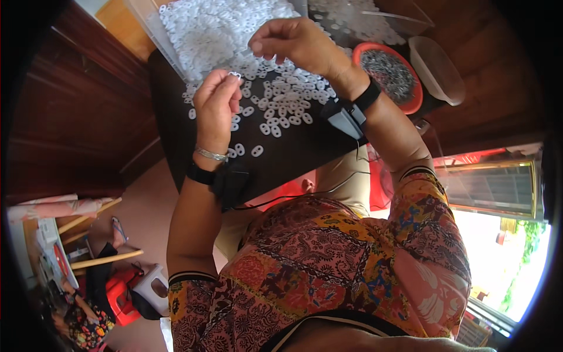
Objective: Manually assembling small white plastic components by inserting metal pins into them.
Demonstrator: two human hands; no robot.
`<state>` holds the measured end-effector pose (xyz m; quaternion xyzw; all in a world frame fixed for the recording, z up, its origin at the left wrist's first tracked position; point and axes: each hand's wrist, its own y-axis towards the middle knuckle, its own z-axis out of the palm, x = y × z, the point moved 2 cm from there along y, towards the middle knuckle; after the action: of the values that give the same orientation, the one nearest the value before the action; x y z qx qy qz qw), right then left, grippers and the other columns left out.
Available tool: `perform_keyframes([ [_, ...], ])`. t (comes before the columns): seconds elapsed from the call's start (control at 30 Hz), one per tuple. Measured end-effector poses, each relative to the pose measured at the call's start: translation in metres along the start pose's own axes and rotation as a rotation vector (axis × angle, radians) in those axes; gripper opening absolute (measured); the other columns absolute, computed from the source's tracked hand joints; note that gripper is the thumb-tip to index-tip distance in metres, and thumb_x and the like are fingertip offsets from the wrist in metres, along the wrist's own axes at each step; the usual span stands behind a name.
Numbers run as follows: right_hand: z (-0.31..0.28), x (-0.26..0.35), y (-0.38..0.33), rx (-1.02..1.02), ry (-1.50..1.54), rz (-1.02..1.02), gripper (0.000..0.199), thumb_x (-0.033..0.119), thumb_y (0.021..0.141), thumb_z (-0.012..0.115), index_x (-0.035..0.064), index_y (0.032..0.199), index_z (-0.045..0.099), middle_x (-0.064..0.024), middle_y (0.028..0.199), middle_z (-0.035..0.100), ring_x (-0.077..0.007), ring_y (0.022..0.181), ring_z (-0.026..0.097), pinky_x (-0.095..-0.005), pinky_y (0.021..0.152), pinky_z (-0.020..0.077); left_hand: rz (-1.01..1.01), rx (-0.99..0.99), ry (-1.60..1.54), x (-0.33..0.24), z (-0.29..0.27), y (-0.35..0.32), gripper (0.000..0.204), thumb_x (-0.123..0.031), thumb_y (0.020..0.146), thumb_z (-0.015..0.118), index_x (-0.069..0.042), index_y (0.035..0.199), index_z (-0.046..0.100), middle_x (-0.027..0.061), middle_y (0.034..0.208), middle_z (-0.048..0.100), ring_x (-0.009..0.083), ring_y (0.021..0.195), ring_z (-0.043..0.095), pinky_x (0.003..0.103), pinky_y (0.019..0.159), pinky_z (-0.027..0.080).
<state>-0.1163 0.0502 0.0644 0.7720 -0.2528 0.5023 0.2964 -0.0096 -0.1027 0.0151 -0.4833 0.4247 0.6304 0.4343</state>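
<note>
My left hand (216,105) is closed in a pinch, gripping a small white oval plastic piece (235,75) between thumb and forefinger. To its right and farther away, my right hand (299,44) hovers above the loose pieces with its fingers curled and thumb bent in. Whatever its fingertips may hold is too small to make out. Many similar white pieces with two holes (281,108) lie scattered over the dark tabletop (275,164). Behind them a clear plastic bin (166,48) lies heaped with more of these pieces.
An orange-red bowl (417,97) of small metallic parts stands right of the pile, beside a clear oblong tub (438,70). More white pieces (352,17) lie at the far right. A cable (305,193) runs across my lap. Another person (88,311) and a red stool (120,302) are at lower left.
</note>
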Motion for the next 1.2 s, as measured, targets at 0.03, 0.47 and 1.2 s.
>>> perform_keyframes([
  [0.03, 0.007, 0.000, 0.002, 0.011, -0.012, 0.009, 0.017, 0.018, 0.088, 0.062, 0.0031, 0.096, 0.066, 0.0006, 0.080, 0.064, -0.0053, 0.071, 0.056, -0.0198, 0.062, 0.0452, -0.008, -0.009, 0.010, -0.005, 0.000, -0.001, 0.012, -0.014, 0.088, 0.055, -0.004, 0.081, 0.058, -0.0019, 0.063, 0.050, 0.0032, 0.051, 0.040, 0.017, 0.046, 0.032],
  [0.47, 0.031, 0.004, -0.015, 0.109, 0.143, -0.012, 0.015, 0.012, 0.091, 0.059, -0.0005, 0.097, 0.061, 0.0006, 0.085, 0.061, -0.0060, 0.081, 0.053, -0.0214, 0.075, 0.0452, -0.007, 0.018, 0.152, -0.024, -0.002, -0.015, 0.016, -0.016, 0.090, 0.052, -0.002, 0.084, 0.056, -0.0007, 0.066, 0.051, 0.0031, 0.054, 0.042, 0.018, 0.049, 0.035],
  [1.2, 0.033, 0.003, -0.018, 0.091, -0.105, -0.050, 0.011, 0.013, 0.090, 0.060, 0.0022, 0.092, 0.062, 0.0036, 0.075, 0.057, -0.0045, 0.070, 0.048, -0.0208, 0.064, 0.0414, 0.062, 0.057, 0.272, -0.018, 0.000, -0.016, 0.018, -0.014, 0.091, 0.051, -0.001, 0.078, 0.052, -0.0015, 0.061, 0.047, 0.0041, 0.054, 0.039, 0.021, 0.049, 0.034],
])
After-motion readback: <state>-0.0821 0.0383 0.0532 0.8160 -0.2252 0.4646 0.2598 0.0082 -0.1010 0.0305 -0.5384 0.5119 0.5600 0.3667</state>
